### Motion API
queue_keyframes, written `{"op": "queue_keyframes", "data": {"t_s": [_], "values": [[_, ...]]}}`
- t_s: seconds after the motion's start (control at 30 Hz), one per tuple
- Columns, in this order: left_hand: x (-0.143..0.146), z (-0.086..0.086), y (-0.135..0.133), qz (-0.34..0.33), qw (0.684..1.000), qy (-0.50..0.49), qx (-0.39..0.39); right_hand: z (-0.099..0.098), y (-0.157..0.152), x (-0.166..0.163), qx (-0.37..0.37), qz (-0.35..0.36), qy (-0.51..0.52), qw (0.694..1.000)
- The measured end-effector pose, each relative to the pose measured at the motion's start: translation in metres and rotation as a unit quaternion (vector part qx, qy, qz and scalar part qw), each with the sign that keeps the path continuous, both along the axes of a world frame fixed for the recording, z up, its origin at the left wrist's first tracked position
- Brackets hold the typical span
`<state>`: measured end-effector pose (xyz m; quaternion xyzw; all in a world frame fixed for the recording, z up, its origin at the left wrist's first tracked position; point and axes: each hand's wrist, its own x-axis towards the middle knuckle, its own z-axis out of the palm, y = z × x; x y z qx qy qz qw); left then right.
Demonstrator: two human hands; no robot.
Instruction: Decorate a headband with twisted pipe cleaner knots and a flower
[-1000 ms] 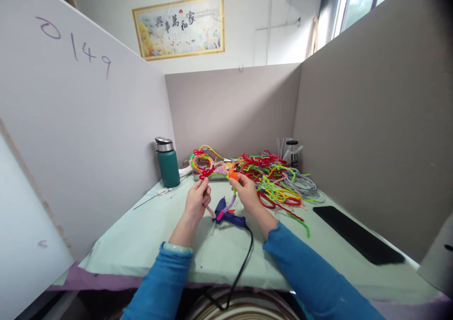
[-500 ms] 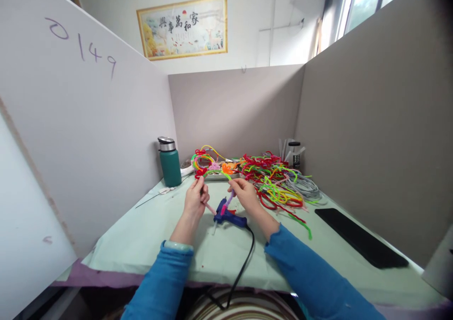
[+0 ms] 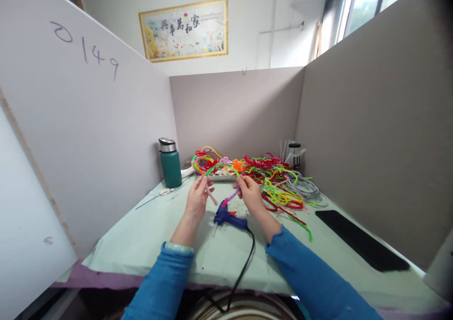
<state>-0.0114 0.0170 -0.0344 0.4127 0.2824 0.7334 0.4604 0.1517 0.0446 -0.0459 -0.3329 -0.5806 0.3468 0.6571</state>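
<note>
Both my hands are raised over the middle of the table, holding one pipe-cleaner piece between them. My left hand [image 3: 198,198] pinches its pink end, which sticks out below the fingers. My right hand [image 3: 250,193] is closed on the purple stem, just under a small orange flower shape [image 3: 236,165]. A green arc of the piece [image 3: 216,167] bridges the two hands. Directly below them a blue glue gun [image 3: 229,219] lies on the pale green table cover [image 3: 141,237], its black cord running toward me.
A heap of coloured pipe cleaners [image 3: 279,184] spreads at the back right. A green flask [image 3: 170,163] stands at the back left. A black flat pad [image 3: 361,239] lies at the right. Partition walls close in on three sides.
Both hands have lifted the pipe-cleaner piece a little higher and farther from me, and the orange flower now sits above my right hand. The glue gun has not moved.
</note>
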Motion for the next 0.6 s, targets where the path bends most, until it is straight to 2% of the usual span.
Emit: {"op": "queue_keyframes", "data": {"t_s": [0.2, 0.33, 0.4, 0.6], "values": [[-0.017, -0.006, 0.007, 0.17, 0.984, 0.003, -0.046, 0.0, 0.004, 0.006, -0.002, -0.043, -0.001, 0.999], [-0.026, -0.009, 0.01, 0.198, 0.979, 0.003, -0.053, 0.0, 0.004, 0.007, 0.001, -0.05, -0.011, 0.999], [-0.023, -0.008, 0.009, 0.166, 0.983, 0.031, -0.065, 0.0, 0.004, 0.007, -0.005, -0.044, -0.004, 0.999], [-0.003, -0.004, 0.0, -0.019, 0.983, 0.168, -0.075, -0.001, 0.006, 0.005, -0.025, -0.021, 0.016, 0.999]]}}
